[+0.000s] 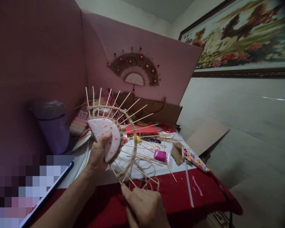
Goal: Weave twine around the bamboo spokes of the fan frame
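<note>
My left hand (pixel 100 153) grips a half-round, pale padded piece (pixel 114 139) with small orange-red prints, its thumb lying on the front. Thin wooden sticks (pixel 139 117) fan out from the curved edge. Brown twine (pixel 134 142) is woven around the sticks in an arc, partway along their length. At the lower end of that arc, my right hand (pixel 146 202) is closed, fingertips close to the stick ends. Loose loops of twine (pixel 154 183) hang just behind it and run to its fingers, which partly hide what they pinch.
A finished fan (pixel 133 68) hangs on the pink board. Loose sticks (pixel 168 136), a magenta packet (pixel 160 155), torn cardboard (pixel 177 153) and a glue gun (pixel 194 160) lie on the table. At left stand a purple bin (pixel 53 129) and a pixelated screen (pixel 42 190).
</note>
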`<state>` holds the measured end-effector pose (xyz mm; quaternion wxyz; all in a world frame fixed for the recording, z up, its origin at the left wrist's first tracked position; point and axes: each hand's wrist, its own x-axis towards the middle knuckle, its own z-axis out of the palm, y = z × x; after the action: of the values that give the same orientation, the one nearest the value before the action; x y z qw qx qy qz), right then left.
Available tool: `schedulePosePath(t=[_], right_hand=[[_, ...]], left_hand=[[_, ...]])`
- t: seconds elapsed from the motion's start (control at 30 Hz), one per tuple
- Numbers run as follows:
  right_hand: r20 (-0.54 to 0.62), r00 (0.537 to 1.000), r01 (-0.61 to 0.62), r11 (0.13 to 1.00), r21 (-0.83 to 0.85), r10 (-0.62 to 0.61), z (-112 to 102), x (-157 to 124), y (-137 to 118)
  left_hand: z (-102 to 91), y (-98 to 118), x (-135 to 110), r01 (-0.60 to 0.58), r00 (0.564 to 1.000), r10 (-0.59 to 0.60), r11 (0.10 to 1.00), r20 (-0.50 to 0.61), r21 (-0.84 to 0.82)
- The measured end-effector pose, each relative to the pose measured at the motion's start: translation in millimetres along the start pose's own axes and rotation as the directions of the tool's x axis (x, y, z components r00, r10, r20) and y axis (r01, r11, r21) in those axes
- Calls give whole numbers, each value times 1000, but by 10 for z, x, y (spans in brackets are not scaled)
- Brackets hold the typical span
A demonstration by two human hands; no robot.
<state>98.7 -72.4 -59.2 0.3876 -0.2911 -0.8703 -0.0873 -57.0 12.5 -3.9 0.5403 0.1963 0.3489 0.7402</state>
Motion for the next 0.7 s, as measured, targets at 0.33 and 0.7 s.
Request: schedulePosePath(t=[0.33,0.7], right_hand=[[10,999,-42,989,-140,44,-173,-299,180],[-201,878,-356,873,332,434,-157,-359,99]], left_hand=[[-33,53,74,-28,997,19,992,-70,-127],[-58,75,115,40,998,-49,974,-37,-224]])
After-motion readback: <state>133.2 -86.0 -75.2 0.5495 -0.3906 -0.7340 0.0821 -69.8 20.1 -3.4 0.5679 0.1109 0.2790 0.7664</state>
